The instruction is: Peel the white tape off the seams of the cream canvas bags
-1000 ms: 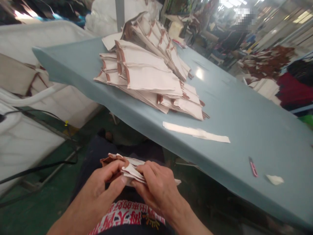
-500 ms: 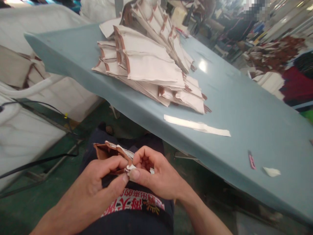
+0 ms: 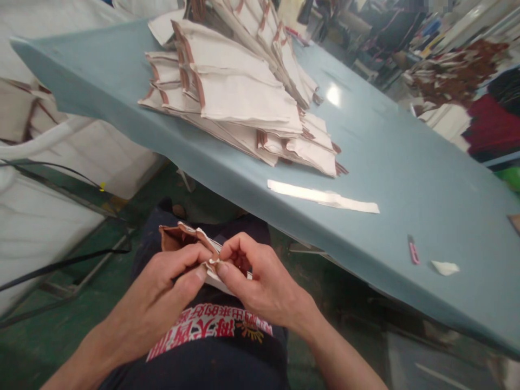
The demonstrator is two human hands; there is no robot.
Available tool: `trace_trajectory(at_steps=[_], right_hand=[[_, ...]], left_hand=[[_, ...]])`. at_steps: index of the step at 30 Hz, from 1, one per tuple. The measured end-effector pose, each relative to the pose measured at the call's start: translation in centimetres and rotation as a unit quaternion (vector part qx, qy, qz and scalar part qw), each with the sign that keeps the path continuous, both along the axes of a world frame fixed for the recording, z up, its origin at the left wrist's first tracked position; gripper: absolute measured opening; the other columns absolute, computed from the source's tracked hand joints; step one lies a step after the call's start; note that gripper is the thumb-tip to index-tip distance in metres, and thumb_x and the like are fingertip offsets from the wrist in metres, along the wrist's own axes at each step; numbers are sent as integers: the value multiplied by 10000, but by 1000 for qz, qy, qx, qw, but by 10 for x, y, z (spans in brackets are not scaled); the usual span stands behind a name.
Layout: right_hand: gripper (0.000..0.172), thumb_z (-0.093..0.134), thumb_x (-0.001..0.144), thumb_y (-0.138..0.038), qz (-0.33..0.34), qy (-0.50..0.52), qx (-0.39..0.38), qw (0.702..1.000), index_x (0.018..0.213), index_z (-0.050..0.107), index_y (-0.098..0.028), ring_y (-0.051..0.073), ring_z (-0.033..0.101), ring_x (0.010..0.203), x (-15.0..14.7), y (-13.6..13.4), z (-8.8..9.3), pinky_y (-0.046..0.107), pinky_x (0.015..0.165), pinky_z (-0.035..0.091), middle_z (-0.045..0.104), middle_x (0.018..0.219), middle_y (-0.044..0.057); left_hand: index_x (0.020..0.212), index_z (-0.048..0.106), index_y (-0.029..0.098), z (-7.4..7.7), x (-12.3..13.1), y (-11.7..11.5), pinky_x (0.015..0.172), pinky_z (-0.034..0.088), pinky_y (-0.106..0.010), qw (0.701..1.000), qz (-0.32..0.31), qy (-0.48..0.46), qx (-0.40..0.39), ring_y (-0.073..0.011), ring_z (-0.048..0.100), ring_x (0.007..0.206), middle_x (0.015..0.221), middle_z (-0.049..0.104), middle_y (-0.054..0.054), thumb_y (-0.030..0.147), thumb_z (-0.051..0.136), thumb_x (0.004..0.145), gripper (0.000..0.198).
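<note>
Over my lap I hold a folded white fabric piece with brown lining (image 3: 172, 238). My left hand (image 3: 166, 287) pinches its edge between thumb and forefinger. Right beside it, my right hand (image 3: 266, 279) grips the same edge, thumb against curled fingers. A small gathered bit of white cloth shows between the two thumbs. Much of the piece is hidden behind my hands. A stack of similar white pieces with brown edges (image 3: 244, 97) lies on the blue-green table (image 3: 390, 179) ahead of me.
On the table lie a long white strip (image 3: 323, 196), a pink-handled cutter (image 3: 413, 250) and a small white scrap (image 3: 445, 267). The table's near edge runs diagonally past my hands. White bins (image 3: 109, 157) stand at left, near a black cable (image 3: 60, 266).
My view has shifted slightly, so the table and its stack sit higher and further left. Both hands keep hold of the fabric's edge, with the gathered bit turned a little between the thumbs.
</note>
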State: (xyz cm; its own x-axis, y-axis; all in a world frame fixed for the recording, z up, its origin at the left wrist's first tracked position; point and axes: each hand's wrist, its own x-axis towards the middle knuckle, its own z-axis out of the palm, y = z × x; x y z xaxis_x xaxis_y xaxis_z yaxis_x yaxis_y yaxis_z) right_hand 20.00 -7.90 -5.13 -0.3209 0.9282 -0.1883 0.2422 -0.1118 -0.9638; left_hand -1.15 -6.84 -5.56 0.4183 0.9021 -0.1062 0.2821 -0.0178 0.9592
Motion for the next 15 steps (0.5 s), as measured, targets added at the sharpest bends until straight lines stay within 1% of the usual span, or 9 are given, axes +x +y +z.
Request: trace_trajectory(at_steps=[2, 3, 5, 7, 10, 15], right_hand=[[60, 670, 992, -267, -14, -14, 15, 1000, 973, 625, -231, 117, 549, 656, -1, -4, 1, 252, 609, 403, 643, 785, -61], [65, 674, 993, -271, -20, -19, 18, 999, 973, 628, -230, 119, 556, 664, -1, -6, 0, 253, 615, 407, 656, 795, -57], [79, 678, 1000, -283, -29, -22, 18, 999, 972, 628, -228, 118, 559, 667, -1, -9, -2, 253, 621, 414, 674, 811, -53], [95, 685, 1006, -298, -38, -20, 19, 999, 978, 629, -227, 115, 553, 658, 0, -11, -7, 253, 616, 411, 677, 809, -54], [126, 697, 1027, -334, -48, -18, 14, 999, 1000, 642, -224, 118, 558, 654, 1, -13, -13, 254, 607, 404, 680, 799, -51], [199, 708, 1052, -411, -58, 2, -13, 998, 1006, 663, -223, 126, 578, 660, 0, -15, -18, 252, 606, 423, 684, 803, -42]], left_hand=[[791, 787, 258, -3, 2, 2, 679, 574, -261, 1000, -12, -11, 7, -188, 702, 686, 750, 785, 23, 388, 573, 1041, 354], [793, 788, 257, -4, 3, 2, 677, 576, -255, 1000, -13, -15, 10, -185, 698, 687, 751, 779, 25, 387, 603, 1027, 325], [761, 774, 253, -6, 7, 3, 646, 568, -240, 1000, -1, -14, 19, -173, 665, 658, 717, 745, 31, 386, 686, 980, 271], [726, 767, 247, -7, 10, 5, 622, 559, -229, 1000, 17, 2, 24, -163, 636, 633, 690, 720, 33, 385, 727, 950, 266], [732, 795, 246, -10, 11, 6, 616, 553, -218, 1000, 5, 13, 21, -151, 619, 600, 662, 712, 38, 384, 708, 972, 290], [826, 837, 254, -22, 1, 4, 649, 543, -212, 1000, -27, 4, 9, -156, 669, 655, 722, 771, 37, 415, 698, 1046, 306]])
